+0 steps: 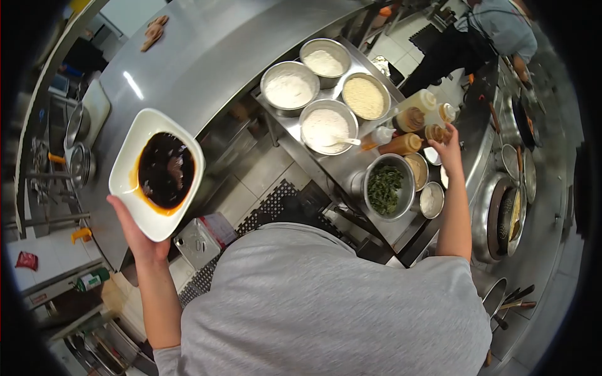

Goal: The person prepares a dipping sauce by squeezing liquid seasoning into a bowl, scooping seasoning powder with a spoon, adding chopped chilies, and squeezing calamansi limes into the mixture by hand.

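Note:
A white, square-cornered bowl (128, 183) with dark brown sauce (165, 170) in it is held up by my left hand (145, 233), gripped at its near corner. The sauce has left an orange-brown film on the bowl's inner wall. On the other side, my right hand (448, 150) has its fingers closed round a squeeze bottle (435, 133) with brown contents. Other squeeze bottles crowd beside it, one pale yellow (421, 102) and one amber (401, 145). Just below them stands a metal pot (370, 202) of chopped green leaves (385, 188).
Several metal bowls of white powder (288, 86) and one of yellowish crumbs (366, 96) stand on the steel side table (290, 128). A steel counter (207, 47) runs along the left. Pans (501, 216) sit at right. Another person (501, 28) stands at the upper right.

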A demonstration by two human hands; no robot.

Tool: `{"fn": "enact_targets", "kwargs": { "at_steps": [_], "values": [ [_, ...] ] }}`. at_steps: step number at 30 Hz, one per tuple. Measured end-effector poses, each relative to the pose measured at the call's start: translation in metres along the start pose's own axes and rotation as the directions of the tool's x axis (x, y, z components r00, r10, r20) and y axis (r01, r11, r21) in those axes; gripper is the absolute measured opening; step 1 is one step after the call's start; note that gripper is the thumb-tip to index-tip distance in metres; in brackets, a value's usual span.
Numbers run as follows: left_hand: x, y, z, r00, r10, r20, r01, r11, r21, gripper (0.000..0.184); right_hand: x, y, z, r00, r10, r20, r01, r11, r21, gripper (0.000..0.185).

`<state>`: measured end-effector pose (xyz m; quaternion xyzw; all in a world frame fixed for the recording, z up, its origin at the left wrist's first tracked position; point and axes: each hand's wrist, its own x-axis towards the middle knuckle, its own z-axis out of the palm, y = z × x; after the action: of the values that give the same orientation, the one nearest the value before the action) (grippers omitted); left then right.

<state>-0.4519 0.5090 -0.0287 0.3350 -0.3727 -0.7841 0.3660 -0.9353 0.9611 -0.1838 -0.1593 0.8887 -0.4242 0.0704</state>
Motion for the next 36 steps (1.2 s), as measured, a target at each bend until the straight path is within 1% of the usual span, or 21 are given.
{"fn": "enact_targets", "kwargs": {
  "at_steps": [2, 4, 5, 7, 10, 12, 13, 14, 15, 17, 18, 19, 20, 21, 23, 26, 30, 32, 33, 34, 36],
  "values": [
    [-0.015, 0.013, -0.041, 0.992, 0.017, -0.122, -0.023, 0.999, -0.048, 0.063, -0.007, -0.046, -0.007, 0.993, 0.085, -0.079, -0.096, 0.986, -0.135, 0.083],
    [-0.032, 0.027, -0.082, 0.986, 0.036, -0.164, -0.046, 0.998, -0.053, 0.062, -0.004, -0.088, -0.012, 0.969, -0.174, -0.177, 0.066, 0.868, -0.492, 0.073],
    [-0.040, 0.033, -0.103, 0.978, 0.055, -0.199, -0.067, 0.996, -0.053, 0.062, -0.007, -0.114, -0.009, 0.966, -0.190, -0.173, 0.081, 0.866, -0.494, 0.073],
    [-0.059, 0.047, -0.148, 0.977, 0.067, -0.205, -0.082, 0.994, -0.070, 0.062, -0.026, -0.183, 0.023, 0.853, -0.470, -0.227, 0.274, 0.774, -0.571, 0.062],
    [-0.092, 0.070, -0.217, 0.977, 0.088, -0.192, -0.106, 0.991, -0.083, 0.061, -0.060, -0.243, 0.106, 0.751, -0.651, -0.108, 0.559, 0.714, -0.422, 0.058],
    [-0.115, 0.085, -0.250, 0.959, 0.114, -0.261, -0.149, 0.982, -0.118, 0.061, -0.126, -0.292, 0.178, 0.828, -0.558, 0.048, 0.541, 0.774, -0.329, 0.057],
    [-0.126, 0.093, -0.273, 0.954, 0.120, -0.274, -0.158, 0.980, -0.120, 0.062, -0.175, -0.329, 0.210, 0.890, -0.438, 0.125, 0.453, 0.879, -0.147, 0.056],
    [-0.137, 0.100, -0.294, 0.957, 0.123, -0.262, -0.160, 0.979, -0.124, 0.062, -0.199, -0.329, 0.240, 0.759, -0.613, 0.217, 0.646, 0.751, -0.138, 0.056],
    [-0.149, 0.108, -0.313, 0.954, 0.138, -0.265, -0.176, 0.976, -0.127, 0.062, -0.217, -0.323, 0.274, 0.668, -0.658, 0.346, 0.712, 0.702, -0.039, 0.058],
    [-0.169, 0.124, -0.350, 0.943, 0.151, -0.298, -0.193, 0.974, -0.117, 0.064, -0.281, -0.338, 0.321, 0.653, -0.545, 0.525, 0.687, 0.718, -0.109, 0.060],
    [-0.179, 0.132, -0.365, 0.939, 0.151, -0.310, -0.193, 0.975, -0.108, 0.064, -0.310, -0.344, 0.341, 0.645, -0.410, 0.644, 0.657, 0.729, -0.194, 0.060],
    [-0.189, 0.138, -0.378, 0.927, 0.147, -0.344, -0.190, 0.977, -0.096, 0.063, -0.339, -0.348, 0.355, 0.600, -0.344, 0.723, 0.671, 0.708, -0.220, 0.060],
    [-0.197, 0.144, -0.391, 0.916, 0.141, -0.377, -0.184, 0.979, -0.082, 0.063, -0.362, -0.331, 0.376, 0.527, -0.383, 0.759, 0.738, 0.649, -0.185, 0.060],
    [-0.202, 0.147, -0.405, 0.911, 0.149, -0.384, -0.187, 0.980, -0.063, 0.063, -0.388, -0.337, 0.380, 0.462, -0.295, 0.836, 0.713, 0.684, -0.152, 0.059],
    [-0.209, 0.151, -0.425, 0.903, 0.158, -0.399, -0.195, 0.979, -0.054, 0.063, -0.429, -0.334, 0.380, 0.332, -0.201, 0.922, 0.763, 0.632, -0.137, 0.053],
    [-0.213, 0.154, -0.432, 0.908, 0.152, -0.390, -0.171, 0.985, -0.016, 0.065, -0.466, -0.303, 0.374, 0.248, -0.133, 0.960, 0.761, 0.640, -0.108, 0.049],
    [-0.208, 0.148, -0.425, 0.923, 0.136, -0.359, -0.152, 0.988, -0.018, 0.063, -0.472, -0.264, 0.351, 0.338, -0.073, 0.938, 0.706, 0.679, -0.201, 0.038],
    [-0.200, 0.144, -0.414, 0.933, 0.140, -0.331, -0.155, 0.988, -0.018, 0.063, -0.462, -0.249, 0.334, 0.479, -0.016, 0.878, 0.653, 0.675, -0.344, 0.027],
    [-0.197, 0.142, -0.405, 0.933, 0.133, -0.334, -0.139, 0.990, 0.007, 0.062, -0.457, -0.243, 0.322, 0.563, -0.057, 0.825, 0.613, 0.698, -0.370, 0.018],
    [-0.194, 0.139, -0.398, 0.932, 0.125, -0.339, -0.122, 0.992, 0.031, 0.062, -0.451, -0.247, 0.306, 0.575, -0.053, 0.816, 0.604, 0.700, -0.380, 0.018],
    [-0.180, 0.132, -0.393, 0.952, 0.092, -0.292, -0.084, 0.996, 0.039, 0.061, -0.437, -0.253, 0.274, 0.712, -0.045, 0.701, 0.457, 0.787, -0.414, 0.015]
  ]
}}
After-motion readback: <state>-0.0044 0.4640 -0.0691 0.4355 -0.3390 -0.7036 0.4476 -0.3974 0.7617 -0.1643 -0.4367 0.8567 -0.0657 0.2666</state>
